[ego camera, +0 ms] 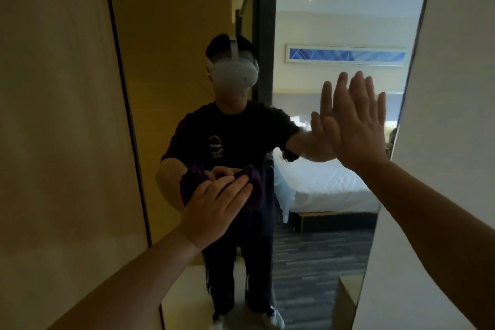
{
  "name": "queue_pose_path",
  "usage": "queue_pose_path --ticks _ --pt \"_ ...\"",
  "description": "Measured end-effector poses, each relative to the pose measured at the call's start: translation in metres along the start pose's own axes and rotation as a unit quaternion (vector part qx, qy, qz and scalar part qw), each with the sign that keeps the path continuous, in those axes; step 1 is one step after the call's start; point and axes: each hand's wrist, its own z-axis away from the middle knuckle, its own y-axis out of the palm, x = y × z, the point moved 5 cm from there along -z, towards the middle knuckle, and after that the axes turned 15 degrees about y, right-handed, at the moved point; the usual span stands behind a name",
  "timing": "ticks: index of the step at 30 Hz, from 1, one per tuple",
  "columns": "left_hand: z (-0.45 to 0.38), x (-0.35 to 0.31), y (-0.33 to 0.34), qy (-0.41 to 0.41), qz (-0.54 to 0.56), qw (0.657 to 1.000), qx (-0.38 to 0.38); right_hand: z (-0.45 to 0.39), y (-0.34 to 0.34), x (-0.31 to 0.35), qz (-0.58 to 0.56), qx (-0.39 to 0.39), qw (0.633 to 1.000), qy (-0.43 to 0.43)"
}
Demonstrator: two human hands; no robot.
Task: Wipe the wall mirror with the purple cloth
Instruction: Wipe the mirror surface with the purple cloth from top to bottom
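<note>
The tall wall mirror (321, 262) fills the middle of the view, framed by a thin dark edge. My left hand (214, 209) presses the purple cloth (254, 193) flat against the glass at chest height, fingers straight. The cloth bunches out past my fingertips to the right and left. My right hand (359, 126) rests flat on the glass higher up and to the right, fingers straight and spread, meeting its own reflection. The mirror reflects a person in a dark shirt wearing a white headset.
A beige wall panel (59, 142) runs along the mirror's left side and a white wall (450, 115) along its right. Reflected in the glass are a bed with white sheets, a blue picture and striped carpet.
</note>
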Motion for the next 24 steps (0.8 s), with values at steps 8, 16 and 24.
queue_pose_path --ticks 8,16,24 --pt "-0.117 0.062 -0.038 -0.019 -0.035 0.997 -0.069 -0.010 0.014 -0.046 0.050 0.043 0.998 0.017" --pt "-0.284 0.141 -0.049 -0.001 -0.073 0.996 -0.059 -0.011 0.022 -0.050 0.041 0.043 0.998 0.004" --pt "-0.253 0.104 -0.019 -0.031 -0.081 0.996 0.011 -0.010 0.019 -0.051 0.014 0.030 0.999 -0.003"
